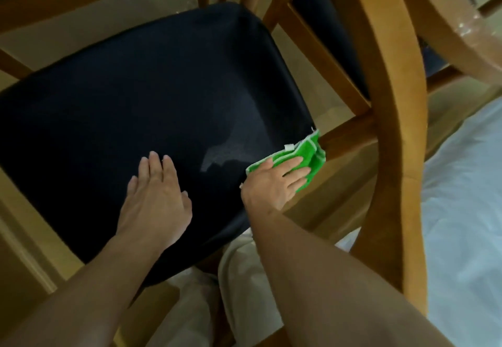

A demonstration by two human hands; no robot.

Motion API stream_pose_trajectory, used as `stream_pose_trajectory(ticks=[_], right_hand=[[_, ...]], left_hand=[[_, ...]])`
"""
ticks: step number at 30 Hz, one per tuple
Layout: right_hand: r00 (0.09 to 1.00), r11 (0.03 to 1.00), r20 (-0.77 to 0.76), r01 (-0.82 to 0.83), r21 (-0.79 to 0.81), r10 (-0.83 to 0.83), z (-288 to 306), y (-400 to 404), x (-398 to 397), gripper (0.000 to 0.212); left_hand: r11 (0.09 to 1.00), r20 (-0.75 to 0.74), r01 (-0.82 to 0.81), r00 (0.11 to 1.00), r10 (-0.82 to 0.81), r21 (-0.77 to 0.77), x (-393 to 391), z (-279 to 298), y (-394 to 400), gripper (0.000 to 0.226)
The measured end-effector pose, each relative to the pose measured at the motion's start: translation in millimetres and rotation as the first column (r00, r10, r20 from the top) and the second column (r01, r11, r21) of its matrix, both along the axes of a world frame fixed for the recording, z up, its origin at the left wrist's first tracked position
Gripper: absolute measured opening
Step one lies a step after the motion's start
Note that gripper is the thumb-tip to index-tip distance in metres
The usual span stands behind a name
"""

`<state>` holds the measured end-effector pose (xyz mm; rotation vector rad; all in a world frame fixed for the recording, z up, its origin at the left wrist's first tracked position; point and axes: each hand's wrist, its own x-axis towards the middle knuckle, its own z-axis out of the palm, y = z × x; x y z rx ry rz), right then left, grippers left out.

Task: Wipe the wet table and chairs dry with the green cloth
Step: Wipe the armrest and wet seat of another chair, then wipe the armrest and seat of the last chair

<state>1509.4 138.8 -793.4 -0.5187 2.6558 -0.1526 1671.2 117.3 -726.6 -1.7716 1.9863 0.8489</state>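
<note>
You're mid-wipe on the chair seat (141,96). Your right hand (274,181), fingers flat, presses the green cloth (312,156) at the seat's 3 o'clock edge. Left hand (156,194) rests flat, nothing held. Next, prob. sweep toward the pale patch (231,148), approx 9 o'clock of the cloth.

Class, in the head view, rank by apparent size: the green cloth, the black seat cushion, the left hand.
1. Black seat cushion, largest by far.
2. Left hand.
3. Green cloth, partly hidden under the right hand.

left hand (156,189) on seat (135,96) | cloth (304,162) at seat's right edge
</note>
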Motion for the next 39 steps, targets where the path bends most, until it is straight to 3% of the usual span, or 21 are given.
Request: stream_pose_trajectory(ticks=[4, 9, 14, 19, 24, 27, 30, 32, 34, 39], right_hand=[[0.980, 0.981, 0.181, 0.049, 0.190, -0.084, 10.6, 20.0, 61.4, 0.067], [0.929, 0.938, 0.360, -0.198, 0.286, 0.086, 32.9, 45.2, 100.1, 0.059], [0.845, 0.992, 0.534, -0.101, 0.081, 0.043, 96.6, 29.3, 90.3, 0.044], [0.806, 0.963, 0.540, -0.136, -0.231, 0.244, 181.1, 10.5, 49.3, 0.019], [0.726, 0.914, 0.661, 0.118, -0.389, 0.188, 265.3, 7.2, -1.8, 0.026], [0.593, 0.847, 0.803, 0.399, -0.351, 0.053, 298.1, 10.1, -40.5, 0.028], [0.447, 0.716, 0.894, 0.628, -0.305, -0.012, 321.0, 5.4, -85.5, 0.030], [0.467, 0.679, 0.884, 0.639, -0.361, 0.029, 331.6, -3.2, -121.2, 0.032], [0.549, 0.690, 0.833, 0.576, -0.439, 0.071, 338.8, -18.2, -160.0, 0.030], [0.773, 0.772, 0.596, 0.237, -0.590, 0.218, 328.4, -98.9, -267.9, 0.033]], left_hand=[[1.000, 0.015, 0.005, 1.000, -0.005, 0.022, 15.1, 11.8, 7.3, 0.072], [0.999, 0.100, 0.041, 0.994, -0.044, 0.030, 47.6, 31.0, 18.6, 0.071], [0.994, 0.068, 0.101, 0.993, -0.097, -0.047, 47.0, 73.4, 19.7, 0.071], [0.982, -0.056, 0.097, 0.993, -0.107, -0.159, 18.0, 132.2, 11.7, 0.071], [0.980, -0.138, 0.069, 0.986, -0.096, -0.184, 8.1, 183.3, 15.6, 0.065], [0.992, -0.146, 0.037, 0.988, -0.055, -0.122, 5.8, 196.7, 22.3, 0.063], [0.996, -0.124, -0.021, 0.992, 0.011, -0.081, -8.6, 199.7, 20.6, 0.064], [0.997, -0.131, -0.052, 0.990, 0.043, -0.060, -30.2, 200.7, 10.6, 0.063], [0.995, -0.172, -0.096, 0.981, 0.089, -0.032, -61.1, 201.5, -6.0, 0.063], [0.931, -0.336, -0.353, 0.869, 0.363, 0.094, -164.7, 195.7, -66.2, 0.061]])
